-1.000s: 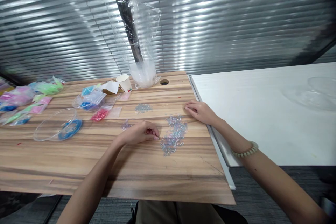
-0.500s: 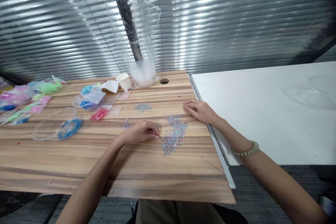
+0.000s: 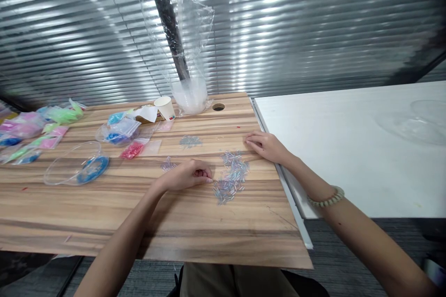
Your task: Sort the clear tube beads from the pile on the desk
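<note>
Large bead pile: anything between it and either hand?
Nothing visible. The left hand is at the left edge of the large bead pile, contact unclear; only tabletop shows between pile and right hand.

Table [image 3: 195,236]: smooth wood-grain, faint sheen. Bead pile [image 3: 232,177] at 6: glossy, glass-like. Blinds [image 3: 265,32] at 12: shiny, metallic-looking. Bag [image 3: 198,37] at 11: clear crinkly plastic. Cup [image 3: 165,108] at 10: matt paper.

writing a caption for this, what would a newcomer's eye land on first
Probably the glittery pile of small tubes on the wooden table, with the left hand close by its left edge and the right hand near the table's right edge. Next might come the bright red packet farther left, then the shiny blinds behind the table.
</note>
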The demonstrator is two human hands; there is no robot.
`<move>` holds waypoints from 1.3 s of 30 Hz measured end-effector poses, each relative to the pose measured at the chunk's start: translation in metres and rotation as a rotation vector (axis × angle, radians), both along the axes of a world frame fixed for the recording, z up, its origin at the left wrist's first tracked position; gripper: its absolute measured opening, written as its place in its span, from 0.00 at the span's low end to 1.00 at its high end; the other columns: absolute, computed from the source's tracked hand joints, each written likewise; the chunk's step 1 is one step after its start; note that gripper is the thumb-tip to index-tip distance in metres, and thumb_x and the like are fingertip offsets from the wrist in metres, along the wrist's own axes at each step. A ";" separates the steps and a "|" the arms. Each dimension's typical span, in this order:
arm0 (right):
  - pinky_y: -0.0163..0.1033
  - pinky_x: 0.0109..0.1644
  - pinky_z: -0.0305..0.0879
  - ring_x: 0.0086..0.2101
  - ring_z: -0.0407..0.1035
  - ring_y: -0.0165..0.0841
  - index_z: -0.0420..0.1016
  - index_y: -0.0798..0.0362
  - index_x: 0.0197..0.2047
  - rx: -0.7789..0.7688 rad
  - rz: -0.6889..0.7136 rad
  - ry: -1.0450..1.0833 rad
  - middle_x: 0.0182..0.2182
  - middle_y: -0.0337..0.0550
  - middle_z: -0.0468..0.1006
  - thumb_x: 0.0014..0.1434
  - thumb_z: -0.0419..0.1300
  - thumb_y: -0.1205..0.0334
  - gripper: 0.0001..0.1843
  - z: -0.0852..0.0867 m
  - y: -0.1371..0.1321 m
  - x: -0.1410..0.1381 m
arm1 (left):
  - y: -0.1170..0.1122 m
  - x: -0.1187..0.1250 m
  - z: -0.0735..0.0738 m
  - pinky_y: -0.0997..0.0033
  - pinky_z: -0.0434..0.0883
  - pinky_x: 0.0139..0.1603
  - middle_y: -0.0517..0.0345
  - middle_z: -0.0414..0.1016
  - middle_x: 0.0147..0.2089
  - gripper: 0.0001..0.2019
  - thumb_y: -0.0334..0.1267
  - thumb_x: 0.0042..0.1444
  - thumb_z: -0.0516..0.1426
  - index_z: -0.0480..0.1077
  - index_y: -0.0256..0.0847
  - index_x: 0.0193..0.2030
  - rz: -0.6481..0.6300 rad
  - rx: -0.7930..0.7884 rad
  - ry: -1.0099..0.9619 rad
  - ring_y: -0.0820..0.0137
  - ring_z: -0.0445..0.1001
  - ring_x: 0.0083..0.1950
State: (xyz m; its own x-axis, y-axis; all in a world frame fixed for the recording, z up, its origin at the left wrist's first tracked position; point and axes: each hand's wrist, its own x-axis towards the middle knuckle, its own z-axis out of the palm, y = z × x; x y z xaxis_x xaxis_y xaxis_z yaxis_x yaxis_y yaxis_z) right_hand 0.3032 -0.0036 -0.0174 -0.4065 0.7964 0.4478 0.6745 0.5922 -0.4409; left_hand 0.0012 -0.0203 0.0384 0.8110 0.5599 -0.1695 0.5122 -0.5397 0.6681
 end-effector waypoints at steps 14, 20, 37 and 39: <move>0.45 0.47 0.68 0.43 0.70 0.38 0.75 0.52 0.41 0.000 -0.010 -0.033 0.42 0.43 0.76 0.63 0.49 0.63 0.12 0.001 -0.001 0.000 | -0.005 0.007 0.010 0.77 0.62 0.32 0.58 0.72 0.32 0.06 0.34 0.58 0.53 0.70 0.36 0.34 0.015 0.006 0.034 0.73 0.68 0.32; 0.46 0.47 0.68 0.43 0.70 0.39 0.75 0.53 0.40 0.000 -0.012 -0.032 0.42 0.44 0.76 0.63 0.49 0.63 0.12 0.002 -0.001 0.000 | -0.004 0.006 0.007 0.76 0.61 0.32 0.58 0.71 0.31 0.06 0.35 0.59 0.53 0.70 0.36 0.35 0.014 0.001 0.045 0.73 0.67 0.32; 0.47 0.46 0.68 0.42 0.71 0.39 0.75 0.51 0.41 -0.001 0.002 -0.016 0.42 0.44 0.76 0.63 0.50 0.63 0.13 0.003 -0.002 0.000 | -0.005 0.005 0.004 0.76 0.60 0.32 0.59 0.71 0.31 0.07 0.35 0.58 0.54 0.71 0.37 0.35 0.028 0.039 0.054 0.73 0.66 0.31; 0.47 0.46 0.68 0.42 0.71 0.39 0.76 0.51 0.41 -0.002 0.003 -0.014 0.42 0.44 0.76 0.62 0.50 0.63 0.13 0.003 -0.002 0.000 | -0.006 0.005 0.002 0.76 0.60 0.31 0.60 0.71 0.30 0.06 0.35 0.58 0.53 0.71 0.37 0.34 0.036 0.057 0.054 0.74 0.66 0.30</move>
State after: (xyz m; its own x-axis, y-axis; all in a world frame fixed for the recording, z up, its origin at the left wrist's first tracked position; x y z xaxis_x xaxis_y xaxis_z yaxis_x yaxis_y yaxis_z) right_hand 0.3032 -0.0058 -0.0142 -0.4150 0.7961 0.4404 0.6788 0.5932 -0.4327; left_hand 0.0064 -0.0259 0.0405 0.7807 0.5985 -0.1798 0.5666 -0.5565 0.6077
